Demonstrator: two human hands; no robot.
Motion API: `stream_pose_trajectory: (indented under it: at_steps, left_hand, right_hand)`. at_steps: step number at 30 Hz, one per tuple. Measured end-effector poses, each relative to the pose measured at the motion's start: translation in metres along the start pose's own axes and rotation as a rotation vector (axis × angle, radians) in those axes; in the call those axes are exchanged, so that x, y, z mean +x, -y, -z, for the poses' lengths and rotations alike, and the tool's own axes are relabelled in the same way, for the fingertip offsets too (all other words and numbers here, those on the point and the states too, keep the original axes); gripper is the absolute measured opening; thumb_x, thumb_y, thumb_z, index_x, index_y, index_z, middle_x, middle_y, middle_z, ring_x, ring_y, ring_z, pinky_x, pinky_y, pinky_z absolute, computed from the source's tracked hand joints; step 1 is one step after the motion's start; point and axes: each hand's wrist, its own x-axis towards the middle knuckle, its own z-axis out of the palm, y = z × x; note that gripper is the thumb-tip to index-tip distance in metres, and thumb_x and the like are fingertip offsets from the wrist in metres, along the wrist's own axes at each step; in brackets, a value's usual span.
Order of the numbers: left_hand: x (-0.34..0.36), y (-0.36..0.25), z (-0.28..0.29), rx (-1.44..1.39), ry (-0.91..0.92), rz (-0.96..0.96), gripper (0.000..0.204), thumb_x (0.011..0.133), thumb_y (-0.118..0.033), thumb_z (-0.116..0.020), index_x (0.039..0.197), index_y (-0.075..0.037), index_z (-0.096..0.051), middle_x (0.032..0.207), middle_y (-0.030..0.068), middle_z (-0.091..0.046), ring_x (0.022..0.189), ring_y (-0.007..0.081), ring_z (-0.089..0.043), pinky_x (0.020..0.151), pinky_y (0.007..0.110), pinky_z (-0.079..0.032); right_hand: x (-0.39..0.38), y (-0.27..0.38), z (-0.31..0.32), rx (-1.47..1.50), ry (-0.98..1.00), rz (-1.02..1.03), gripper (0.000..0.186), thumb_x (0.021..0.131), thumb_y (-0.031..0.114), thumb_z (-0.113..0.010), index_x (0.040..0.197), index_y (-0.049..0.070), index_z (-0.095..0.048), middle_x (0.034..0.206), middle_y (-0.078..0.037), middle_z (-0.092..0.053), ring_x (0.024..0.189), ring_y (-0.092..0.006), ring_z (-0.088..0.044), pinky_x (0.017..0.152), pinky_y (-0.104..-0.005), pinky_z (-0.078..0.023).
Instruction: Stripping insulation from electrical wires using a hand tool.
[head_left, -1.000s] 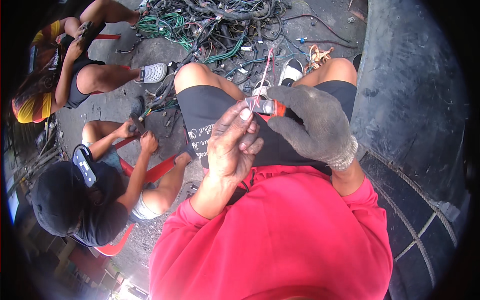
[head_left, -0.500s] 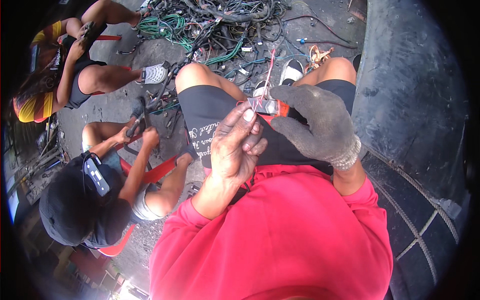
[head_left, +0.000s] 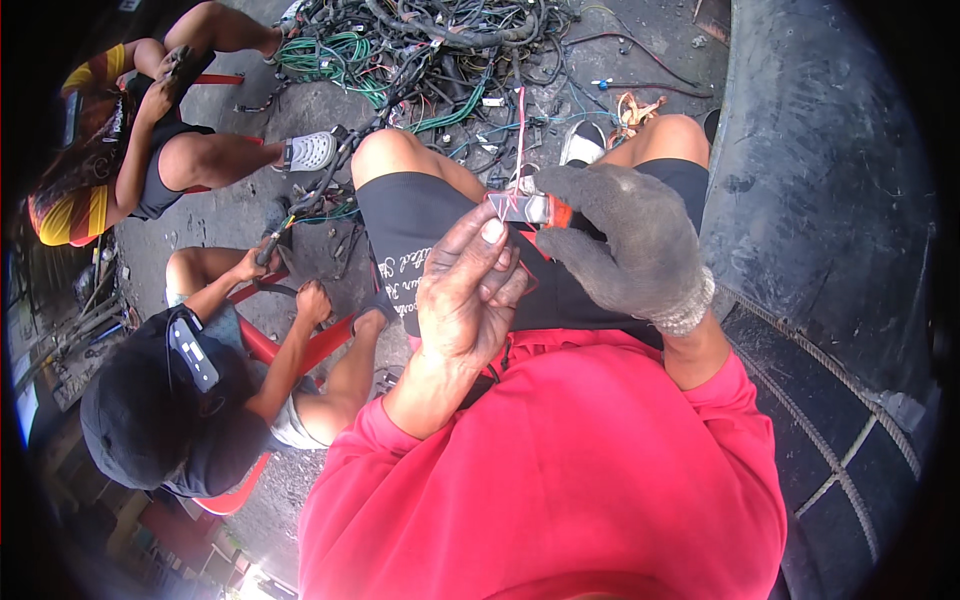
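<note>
Nearest to where I stand, a seated worker in a red sweatshirt [head_left: 540, 440] holds both arms out over dark shorts [head_left: 395, 225]. The bare left hand [head_left: 465, 275] has its fingers drawn tight together, thumb against forefinger, apparently pinching a thin pink-and-white wire [head_left: 520, 130]. The gloved right hand [head_left: 630, 240] curls around an orange-ended utility knife [head_left: 560, 213]; how firmly those fingers grip, I can't tell, as the glove hides most of the handle.

The blade points left, nearly reaching the left thumb, and the wire crosses it. The wire's long axis runs away from the worker, roughly square to the blade. Its free length stands just beyond and slightly right of the left fingertips, so the left hand is nearer to it than the right.

Past the knees are dark shoes [head_left: 583, 143], then a tangled heap of wiring harnesses [head_left: 450, 45] with a green wire coil [head_left: 335, 62].
</note>
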Motion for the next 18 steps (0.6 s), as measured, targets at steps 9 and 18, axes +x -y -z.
stream_pose_trajectory:
  at_steps: [9, 18]
  left_hand:
    - [-0.013, -0.004, 0.000, -0.020, 0.026, 0.049, 0.031, 0.091, -0.009, -0.054, 0.119, 0.004, -0.052, 0.071, -0.0003, -0.045, 0.051, 0.0025, -0.032, 0.047, 0.017, -0.029]
    - [-0.001, -0.002, 0.000, -0.002, 0.110, 0.065, 0.027, 0.093, -0.013, -0.053, 0.117, 0.000, -0.054, 0.076, 0.0027, -0.049, 0.052, 0.0053, -0.037, 0.045, 0.019, -0.031]
  right_hand:
    - [-0.003, -0.048, 0.041, -0.453, -0.253, -0.173, 0.027, 0.076, 0.015, -0.068, 0.101, 0.007, -0.062, 0.081, -0.014, -0.061, 0.074, -0.0275, -0.062, 0.059, -0.0347, -0.049]
    - [-0.006, 0.002, 0.022, 0.057, 0.034, -0.205, 0.023, 0.077, 0.011, -0.065, 0.098, 0.003, -0.064, 0.078, -0.013, -0.063, 0.065, -0.0227, -0.062, 0.060, -0.0301, -0.048]
